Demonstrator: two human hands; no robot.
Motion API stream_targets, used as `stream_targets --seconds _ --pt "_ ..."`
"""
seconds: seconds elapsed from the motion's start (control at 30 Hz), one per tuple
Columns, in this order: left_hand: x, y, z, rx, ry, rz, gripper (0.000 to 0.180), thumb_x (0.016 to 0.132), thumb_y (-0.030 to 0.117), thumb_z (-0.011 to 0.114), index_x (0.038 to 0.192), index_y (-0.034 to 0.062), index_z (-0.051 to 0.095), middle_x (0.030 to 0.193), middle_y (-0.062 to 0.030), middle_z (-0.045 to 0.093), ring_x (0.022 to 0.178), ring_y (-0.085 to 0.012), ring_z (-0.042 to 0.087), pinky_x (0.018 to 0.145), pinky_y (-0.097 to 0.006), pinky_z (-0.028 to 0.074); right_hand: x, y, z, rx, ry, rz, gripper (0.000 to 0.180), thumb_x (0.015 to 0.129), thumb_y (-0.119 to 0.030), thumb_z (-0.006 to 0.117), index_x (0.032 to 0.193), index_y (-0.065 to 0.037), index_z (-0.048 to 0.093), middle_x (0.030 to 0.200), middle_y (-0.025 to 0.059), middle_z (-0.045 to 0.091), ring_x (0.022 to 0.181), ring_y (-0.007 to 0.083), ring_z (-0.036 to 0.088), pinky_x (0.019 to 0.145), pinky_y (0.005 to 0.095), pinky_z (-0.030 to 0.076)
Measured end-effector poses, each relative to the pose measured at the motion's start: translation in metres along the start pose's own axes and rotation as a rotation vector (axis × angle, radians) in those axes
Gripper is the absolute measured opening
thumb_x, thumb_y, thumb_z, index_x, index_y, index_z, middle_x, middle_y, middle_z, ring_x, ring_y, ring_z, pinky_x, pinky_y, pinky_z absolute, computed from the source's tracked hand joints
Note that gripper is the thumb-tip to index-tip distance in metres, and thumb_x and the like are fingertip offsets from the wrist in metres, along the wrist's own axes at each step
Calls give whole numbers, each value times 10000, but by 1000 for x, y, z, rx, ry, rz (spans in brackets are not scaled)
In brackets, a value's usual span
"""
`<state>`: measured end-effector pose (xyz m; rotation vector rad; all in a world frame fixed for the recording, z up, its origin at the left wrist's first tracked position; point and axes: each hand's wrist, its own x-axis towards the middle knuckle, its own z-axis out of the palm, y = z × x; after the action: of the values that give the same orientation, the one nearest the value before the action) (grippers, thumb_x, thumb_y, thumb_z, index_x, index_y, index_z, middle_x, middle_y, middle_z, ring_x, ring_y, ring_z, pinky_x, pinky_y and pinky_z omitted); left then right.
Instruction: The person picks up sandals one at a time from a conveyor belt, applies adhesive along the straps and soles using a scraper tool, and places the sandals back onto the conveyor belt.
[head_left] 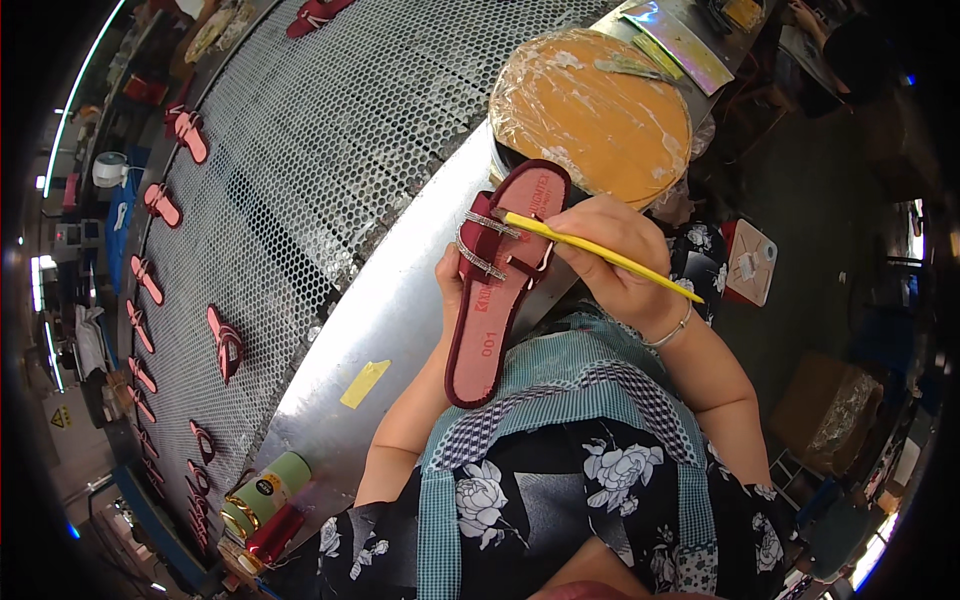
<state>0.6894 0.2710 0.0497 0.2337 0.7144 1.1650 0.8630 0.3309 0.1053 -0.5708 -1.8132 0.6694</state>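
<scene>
My left hand (450, 280) grips a sandal (478, 335) by its left side and underneath, so some fingers are hidden. The sandal has a pink printed insole, a dark red edge and dark red straps with a silvery glittering trim. It is held tilted above the metal table edge, toe end away from me. My right hand (622, 255) closes round a slim yellow-handled brush (537, 228), whose dark tip meets the strap near the glittering trim. Just beyond the sandal stands a round tub (590, 110) with an orange-yellow top wrapped in clear film.
A mesh conveyor (330, 130) carries several similar sandals (225, 345) on my left. Yellow tape (363, 384) sticks to the metal ledge (330, 400). A green can (272, 485) stands at its near end. Iridescent sheets (690, 45) lie beyond the tub; a carton (825, 410) is at right.
</scene>
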Motion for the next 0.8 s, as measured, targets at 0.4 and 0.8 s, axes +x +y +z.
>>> stream_targets --seconds 0.4,0.8 --pt "0 99 -84 392 30 421 412 981 341 419 1172 -15 499 956 -109 603 836 -180 593 753 -332 519 -8 33 -46 20 104 687 173 846 -81 618 991 7 650 867 120 662 735 250 635 658 292 490" --pt "45 95 -73 -70 55 475 543 939 433 439 1222 -27 498 1180 -194 573 1028 -323 581 874 -470 483 9 106 -52 -29 -141 934 278 844 -227 624 845 51 640 679 108 629 518 171 590 505 304 462"
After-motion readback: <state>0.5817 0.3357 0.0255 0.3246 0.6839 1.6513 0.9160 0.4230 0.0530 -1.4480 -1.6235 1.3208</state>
